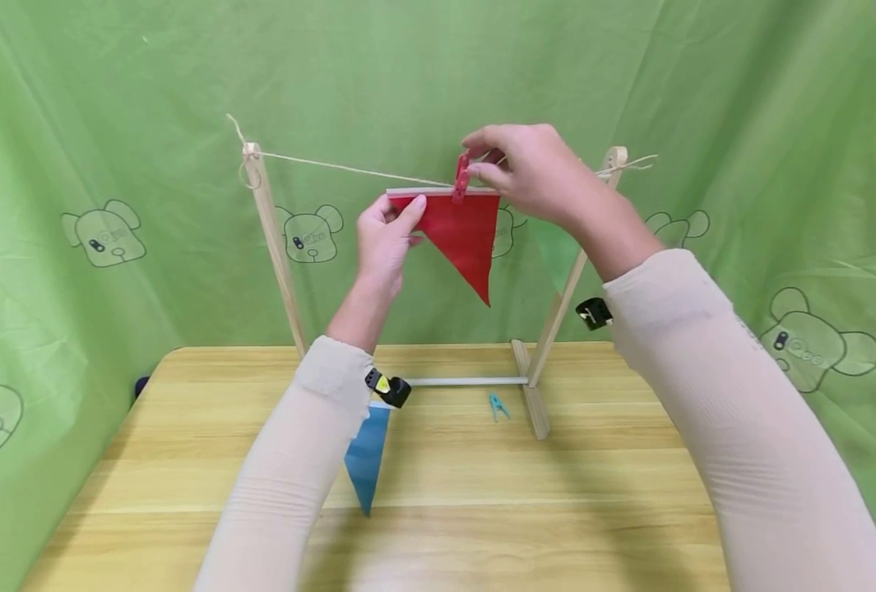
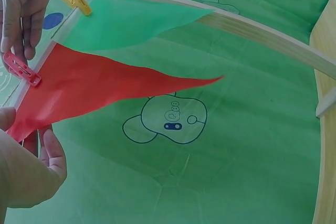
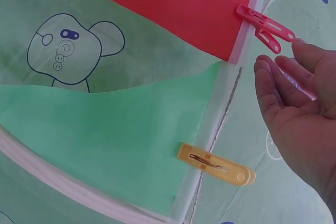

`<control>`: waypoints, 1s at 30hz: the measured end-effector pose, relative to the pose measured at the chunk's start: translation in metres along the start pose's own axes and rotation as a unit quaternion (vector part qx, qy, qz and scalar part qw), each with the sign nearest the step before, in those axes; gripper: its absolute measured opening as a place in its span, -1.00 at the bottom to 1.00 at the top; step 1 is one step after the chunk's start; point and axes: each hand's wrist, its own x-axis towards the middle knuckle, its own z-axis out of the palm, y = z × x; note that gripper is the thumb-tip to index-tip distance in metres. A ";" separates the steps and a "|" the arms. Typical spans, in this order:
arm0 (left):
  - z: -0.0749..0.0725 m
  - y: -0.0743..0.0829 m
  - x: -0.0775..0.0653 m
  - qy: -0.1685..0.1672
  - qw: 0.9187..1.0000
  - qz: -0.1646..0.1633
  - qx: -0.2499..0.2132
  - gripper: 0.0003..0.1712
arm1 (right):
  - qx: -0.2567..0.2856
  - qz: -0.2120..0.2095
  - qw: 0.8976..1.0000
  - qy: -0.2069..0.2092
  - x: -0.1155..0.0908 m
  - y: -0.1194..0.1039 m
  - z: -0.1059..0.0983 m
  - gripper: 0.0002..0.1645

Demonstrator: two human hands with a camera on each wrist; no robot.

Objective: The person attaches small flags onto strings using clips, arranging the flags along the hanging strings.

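Note:
A red triangular pennant (image 1: 461,234) hangs from the twine (image 1: 349,170), held by a red clothespin (image 1: 461,178) on its white top band. My left hand (image 1: 389,238) pinches the pennant's left top corner, thumb in front and fingers behind. Close by the clothespin's handle ends is my right hand (image 1: 537,168); in the right wrist view its fingers are loosely bent, with the thumb tip right at one handle. The handles stand apart, not squeezed. Beside it on the twine, a green pennant (image 3: 115,140) hangs from a yellow clothespin (image 3: 215,163).
Two wooden posts, left (image 1: 278,247) and right (image 1: 558,316), carry the twine, with a white bar (image 1: 467,381) low between them. A blue pennant (image 1: 367,460) and a light blue clothespin (image 1: 498,406) lie on the wooden table (image 1: 467,526). A green curtain (image 1: 438,74) surrounds it.

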 end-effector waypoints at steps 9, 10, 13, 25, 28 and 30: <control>-0.001 0.001 -0.001 0.000 1.000 -0.001 -0.001 -0.79 | 0.038 -0.008 0.999 0.035 -0.011 0.005 0.001 -0.54; -0.001 0.001 -0.001 -0.001 1.000 0.000 0.000 -0.79 | 0.041 -0.008 0.998 0.040 -0.013 0.005 0.001 -0.53; -0.002 0.000 -0.001 -0.003 1.000 0.000 0.003 -0.78 | 0.062 -0.007 0.996 0.057 -0.020 0.006 0.003 -0.50; -0.019 -0.003 -0.007 -0.017 0.999 0.003 0.033 -0.60 | 0.185 0.004 0.977 0.102 -0.050 0.015 0.025 -0.39; -0.024 -0.003 -0.011 -0.023 0.999 0.005 0.040 -0.53 | 0.218 -0.003 0.969 0.117 -0.058 0.016 0.032 -0.37; -0.027 -0.003 -0.014 -0.025 0.999 0.008 0.046 -0.50 | 0.234 -0.013 0.963 0.131 -0.062 0.017 0.037 -0.38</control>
